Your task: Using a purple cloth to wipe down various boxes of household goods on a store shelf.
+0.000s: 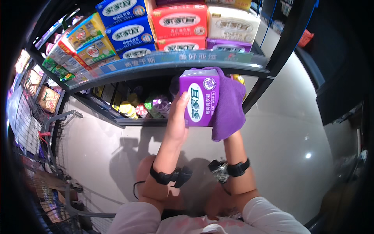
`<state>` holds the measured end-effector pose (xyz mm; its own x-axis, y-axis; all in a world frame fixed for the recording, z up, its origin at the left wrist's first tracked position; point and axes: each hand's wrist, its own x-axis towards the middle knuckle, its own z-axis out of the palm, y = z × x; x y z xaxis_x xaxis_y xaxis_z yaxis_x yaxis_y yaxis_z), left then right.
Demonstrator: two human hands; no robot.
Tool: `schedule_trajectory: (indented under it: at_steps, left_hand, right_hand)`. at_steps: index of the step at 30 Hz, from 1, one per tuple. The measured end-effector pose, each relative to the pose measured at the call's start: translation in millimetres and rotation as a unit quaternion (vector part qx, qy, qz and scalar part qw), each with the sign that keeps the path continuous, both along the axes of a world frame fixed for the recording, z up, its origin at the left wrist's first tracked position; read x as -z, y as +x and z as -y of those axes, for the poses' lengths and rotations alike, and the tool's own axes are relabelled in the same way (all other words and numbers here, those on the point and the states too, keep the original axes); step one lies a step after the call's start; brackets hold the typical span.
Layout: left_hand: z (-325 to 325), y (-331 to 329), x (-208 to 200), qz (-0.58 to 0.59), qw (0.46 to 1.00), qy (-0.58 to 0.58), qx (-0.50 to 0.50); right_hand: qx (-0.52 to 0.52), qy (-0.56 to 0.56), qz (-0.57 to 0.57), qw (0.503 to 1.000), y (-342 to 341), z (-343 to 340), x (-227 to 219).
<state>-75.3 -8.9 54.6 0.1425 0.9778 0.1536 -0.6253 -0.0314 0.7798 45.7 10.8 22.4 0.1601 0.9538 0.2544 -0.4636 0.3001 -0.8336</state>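
Note:
My left hand (177, 117) grips a purple laundry soap box (200, 101) by its left side, thumb on the front face. The box is upright in front of the shelf edge, its white oval label facing me. A purple cloth (230, 105) lies against the right side of the box and hangs below it. My right forearm (235, 150) runs up under this cloth, which covers the right hand; its fingers are hidden, and the cloth is held up against the box. Each forearm wears a black strap.
A shelf (167, 70) ahead carries stacked blue boxes (128, 37), red boxes (180, 21), cream boxes (233, 25) and yellow packs (91, 41). Bottles (160, 103) stand on the lower level. A wire shopping cart (27, 113) is at my left, and a black shelf post (290, 35) rises at right.

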Motion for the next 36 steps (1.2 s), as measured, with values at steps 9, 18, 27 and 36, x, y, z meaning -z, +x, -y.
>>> schedule_trajectory:
  at_steps: [9, 18, 27, 36]
  left_hand:
    - [-5.7, -8.1, 33.1, -0.09, 0.989, -0.024, 0.111]
    - [-12.2, -23.0, 60.0, 0.06, 0.945, -0.268, 0.177]
    - [-10.2, -36.8, 62.4, -0.065, 0.949, -0.224, 0.21]
    - [-15.1, -33.3, 74.2, 0.153, 0.9, -0.293, 0.283]
  right_hand:
    - [-0.024, -0.119, -0.095, 0.988, -2.8, 10.5, 52.2]
    - [0.09, -0.048, 0.433, 0.896, -7.9, 34.2, 97.8]
    - [-0.08, -0.148, -0.064, 0.984, -15.2, 31.2, 70.7]
    - [-0.096, -0.296, 0.012, 0.95, -2.8, 14.3, 54.0]
